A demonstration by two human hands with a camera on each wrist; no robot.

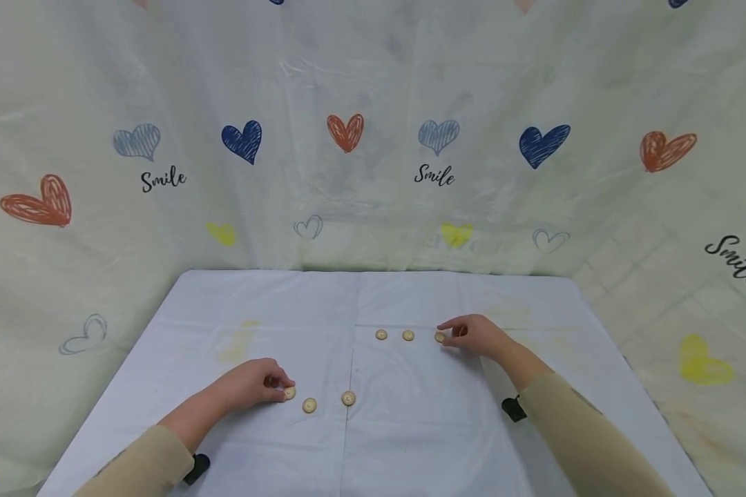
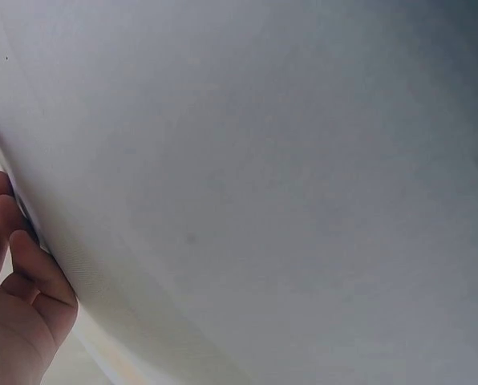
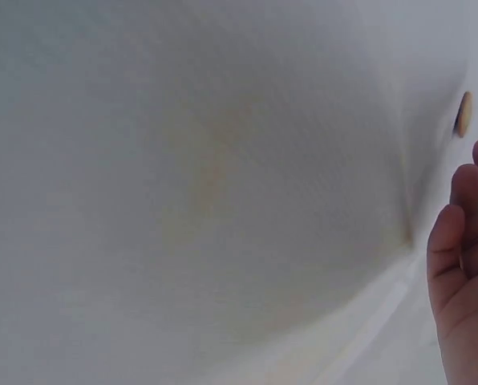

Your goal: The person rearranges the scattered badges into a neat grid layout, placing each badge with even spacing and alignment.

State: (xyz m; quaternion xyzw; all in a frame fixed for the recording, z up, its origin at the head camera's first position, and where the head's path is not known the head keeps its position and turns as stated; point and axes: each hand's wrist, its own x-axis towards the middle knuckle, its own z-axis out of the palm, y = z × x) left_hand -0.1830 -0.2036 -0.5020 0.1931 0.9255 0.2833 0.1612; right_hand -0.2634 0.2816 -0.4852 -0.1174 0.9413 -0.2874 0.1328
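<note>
Looking like a small curtained-off booth or draped corner, without settling from these views whether in a home or elsewhere. Seeing pale, creased sheeting (image 1: 379,76), patterned with scribbled hearts (image 1: 242,143) in red, navy, light blue and yellow and with black "Smile" lettering (image 1: 435,175), hanging behind and along both sides of a white-covered table (image 1: 423,442), reading more like household décor than lab or workshop fittings. Meeting pale cloth (image 2: 223,160) close up in both wrist views, and noting faint brick-like lines (image 1: 630,276) on the right-hand sheeting, too dim for telling whether printed on or showing through.
</note>
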